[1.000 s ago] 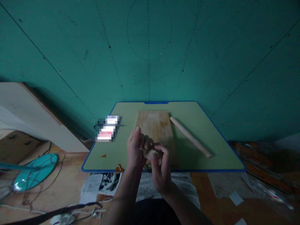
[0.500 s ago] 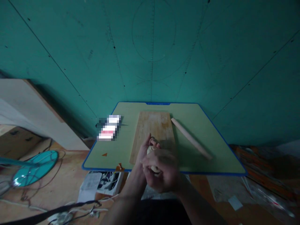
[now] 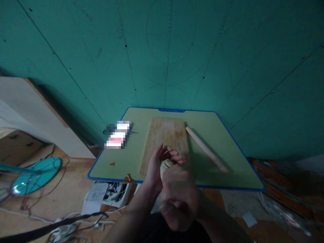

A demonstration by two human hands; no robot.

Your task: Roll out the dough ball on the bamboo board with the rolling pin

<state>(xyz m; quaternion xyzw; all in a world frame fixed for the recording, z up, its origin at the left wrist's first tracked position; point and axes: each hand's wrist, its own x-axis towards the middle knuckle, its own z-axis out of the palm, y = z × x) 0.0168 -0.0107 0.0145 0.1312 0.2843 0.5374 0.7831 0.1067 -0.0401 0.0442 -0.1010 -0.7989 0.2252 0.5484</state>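
Observation:
A pale lump of dough [image 3: 165,166] lies in the palm of my left hand [image 3: 155,170], whose fingers curl upward around its far side. My right hand [image 3: 180,194], slightly blurred, is closed in a fist over the near part of the dough and hides it. Both hands are held above the near end of a wooden cutting board [image 3: 165,131]. To the right of the board a wooden rolling pin [image 3: 206,148] lies at a slant, touched by neither hand.
A pale green table [image 3: 227,145] with a blue rim carries the board. At its left lies a pixelated, phone-like thing [image 3: 117,135]. Scraps [image 3: 128,178] sit near the front edge. A green wall [image 3: 167,50] rises behind; cables [image 3: 76,224] and a power strip are on the floor.
My right fist has moved nearer to my body and slightly right. The fingers of my left hand have opened somewhat, showing more of the dough's far end. The view has shifted slightly.

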